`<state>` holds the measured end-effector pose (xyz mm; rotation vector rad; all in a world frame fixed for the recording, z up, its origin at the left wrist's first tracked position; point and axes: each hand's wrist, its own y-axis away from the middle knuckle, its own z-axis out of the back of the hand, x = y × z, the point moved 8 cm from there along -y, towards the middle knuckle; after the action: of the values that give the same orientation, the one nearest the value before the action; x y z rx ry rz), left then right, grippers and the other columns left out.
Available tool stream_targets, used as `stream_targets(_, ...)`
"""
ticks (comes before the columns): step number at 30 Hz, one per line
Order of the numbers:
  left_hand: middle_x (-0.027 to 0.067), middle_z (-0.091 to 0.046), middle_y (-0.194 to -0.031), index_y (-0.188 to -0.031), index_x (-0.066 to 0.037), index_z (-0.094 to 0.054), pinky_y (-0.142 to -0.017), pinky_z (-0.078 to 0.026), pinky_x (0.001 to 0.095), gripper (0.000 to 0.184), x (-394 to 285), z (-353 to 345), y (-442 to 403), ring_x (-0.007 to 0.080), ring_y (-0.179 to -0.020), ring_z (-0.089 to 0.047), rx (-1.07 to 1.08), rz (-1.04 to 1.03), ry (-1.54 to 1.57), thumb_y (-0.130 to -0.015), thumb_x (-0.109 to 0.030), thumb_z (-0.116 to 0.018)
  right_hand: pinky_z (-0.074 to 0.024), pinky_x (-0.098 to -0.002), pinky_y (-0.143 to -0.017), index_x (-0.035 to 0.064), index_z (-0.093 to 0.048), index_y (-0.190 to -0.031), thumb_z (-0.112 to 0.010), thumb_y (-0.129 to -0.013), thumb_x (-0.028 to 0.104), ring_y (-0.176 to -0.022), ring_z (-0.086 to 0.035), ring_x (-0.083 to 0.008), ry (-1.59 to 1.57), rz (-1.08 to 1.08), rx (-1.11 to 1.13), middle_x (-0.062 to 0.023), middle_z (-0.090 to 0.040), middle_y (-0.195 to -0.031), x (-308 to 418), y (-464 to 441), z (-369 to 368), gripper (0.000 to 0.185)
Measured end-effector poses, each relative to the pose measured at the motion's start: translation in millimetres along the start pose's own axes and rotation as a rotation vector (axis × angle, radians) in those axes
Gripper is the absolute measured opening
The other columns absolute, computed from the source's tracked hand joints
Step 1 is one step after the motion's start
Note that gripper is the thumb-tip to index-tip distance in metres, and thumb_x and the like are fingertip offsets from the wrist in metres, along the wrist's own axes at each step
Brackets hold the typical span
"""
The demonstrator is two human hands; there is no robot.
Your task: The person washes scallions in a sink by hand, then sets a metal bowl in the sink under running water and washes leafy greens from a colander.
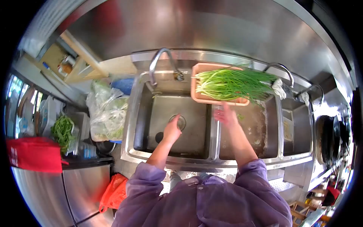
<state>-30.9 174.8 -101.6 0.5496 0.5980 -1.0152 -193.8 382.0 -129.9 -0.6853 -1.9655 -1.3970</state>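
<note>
My left hand (172, 129) is over the left sink basin (162, 108), thumb apart from the fingers and nothing visibly held. Close beside it is a round metal ring (182, 123) that looks like a drain fitting; whether they touch I cannot tell. My right hand (227, 115) is open near the divider between the basins, fingers spread and slightly blurred, just below a pink plastic basket (194, 84). A large bunch of green onions (230, 83) lies in the basket, white ends left and green tops hanging over the right side. The basket rests across the back of the sink.
Murky water (245, 140) stands in the middle basin. A curved faucet (162, 53) rises behind the left basin; another faucet (283, 68) is right of the basket. Plastic bags of vegetables (107, 113) sit left of the sink. A red bag (115, 191) hangs below, beside a steel fridge (83, 189).
</note>
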Motion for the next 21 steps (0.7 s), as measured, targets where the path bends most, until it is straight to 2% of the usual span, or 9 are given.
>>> stream_targets(1, 0.0164, -0.047, -0.114, -0.119, -0.01, -0.04, -0.082, -0.041, 0.037, 0.051, -9, 20, 10, 0.0324, -0.099, -0.049, -0.199, -0.173, -0.088, -0.069, 0.001, -0.046, -0.0507, -0.0332, -0.052, 0.0006, -0.044, -0.11, -0.054, -0.078, 0.041, -0.065, -0.06, -0.0248, -0.151, 0.001, -0.07, -0.0159, -0.057, -0.081, -3, -16, 10, 0.052)
stream_targets(2, 0.0164, -0.047, -0.114, -0.119, -0.01, -0.04, -0.082, -0.041, 0.037, 0.051, -8, 31, 18, 0.0324, -0.099, -0.049, -0.228, -0.143, -0.095, -0.069, 0.001, -0.046, -0.0511, -0.036, -0.052, 0.0046, -0.04, -0.113, -0.051, -0.08, 0.041, -0.065, -0.06, -0.0266, -0.218, -0.018, -0.137, -0.0158, -0.056, -0.078, 3, -19, 12, 0.049)
stream_targets(4, 0.0169, -0.046, -0.116, -0.12, -0.011, -0.039, -0.082, -0.042, 0.0377, 0.055, -8, 30, 31, 0.033, -0.096, -0.051, 0.02, -0.001, 0.028, -0.068, 0.002, -0.046, -0.0522, -0.0372, -0.051, 0.0112, -0.042, -0.108, -0.047, -0.083, 0.036, -0.061, -0.059, -0.0273, -0.265, -0.059, -0.217, -0.0152, -0.056, -0.077, 2, -44, 26, 0.036)
stream_targets(11, 0.0169, -0.045, -0.117, -0.122, -0.013, -0.036, -0.078, -0.044, 0.0368, 0.054, 28, 62, 77, 0.0323, -0.092, -0.053, -0.074, -0.029, 0.093, -0.071, -0.003, -0.049, -0.0546, -0.0364, -0.053, 0.0048, -0.044, -0.101, -0.043, -0.083, 0.019, -0.061, -0.06, -0.0231, -0.33, 0.051, -0.202, -0.014, -0.056, -0.079, 1, -46, 32, 0.024)
stream_targets(13, 0.018, -0.049, -0.111, -0.118, -0.012, -0.042, -0.056, -0.048, 0.0295, 0.045, 28, 78, 88, 0.02, -0.068, -0.059, -0.174, -0.134, 0.156, -0.075, -0.004, -0.05, -0.0547, -0.0366, -0.055, 0.0043, -0.044, -0.101, -0.043, -0.083, 0.018, -0.062, -0.06, -0.0225, -0.242, 0.072, -0.176, -0.0131, -0.057, -0.08, -15, -21, 39, 0.023)
stream_targets(14, 0.018, -0.049, -0.111, -0.118, -0.012, -0.042, -0.056, -0.048, 0.0295, 0.045, 32, 84, 90, 0.02, -0.068, -0.059, -0.169, -0.136, 0.165, -0.075, -0.004, -0.05, -0.0548, -0.0368, -0.056, 0.0039, -0.044, -0.1, -0.042, -0.083, 0.017, -0.062, -0.06, -0.022, -0.165, 0.094, -0.145, -0.0123, -0.057, -0.08, -21, -7, 42, 0.022)
stream_targets(18, 0.0135, -0.058, -0.098, -0.113, -0.009, -0.046, -0.064, -0.048, 0.0296, 0.032, 48, 92, 81, 0.0173, -0.076, -0.059, -0.009, 0.071, 0.377, -0.082, -0.017, -0.051, -0.0547, -0.032, -0.058, 0.0063, -0.047, -0.103, -0.047, -0.084, 0.024, -0.071, -0.06, -0.0206, -0.097, 0.048, -0.142, -0.0099, -0.057, -0.089, -58, 57, 53, 0.026)
stream_targets(20, 0.0134, -0.057, -0.1, -0.113, -0.004, -0.045, -0.067, -0.047, 0.0284, 0.041, 46, 99, 76, 0.0182, -0.078, -0.058, -0.079, 0.038, 0.436, -0.081, -0.028, -0.054, -0.0545, -0.0325, -0.059, 0.0053, -0.046, -0.104, -0.047, -0.083, 0.023, -0.071, -0.06, -0.0208, -0.163, 0.076, -0.107, -0.0106, -0.057, -0.088, -69, 90, 45, 0.027)
stream_targets(21, 0.0131, -0.06, -0.093, -0.111, 0.0, -0.047, -0.068, -0.046, 0.0305, 0.056, 42, 103, 76, 0.0204, -0.08, -0.059, -0.105, 0.099, 0.534, -0.078, -0.044, -0.054, -0.0545, -0.0332, -0.058, 0.0038, -0.045, -0.103, -0.046, -0.083, 0.02, -0.069, -0.06, -0.0209, -0.191, 0.08, -0.07, -0.0113, -0.057, -0.085, -68, 107, 29, 0.026)
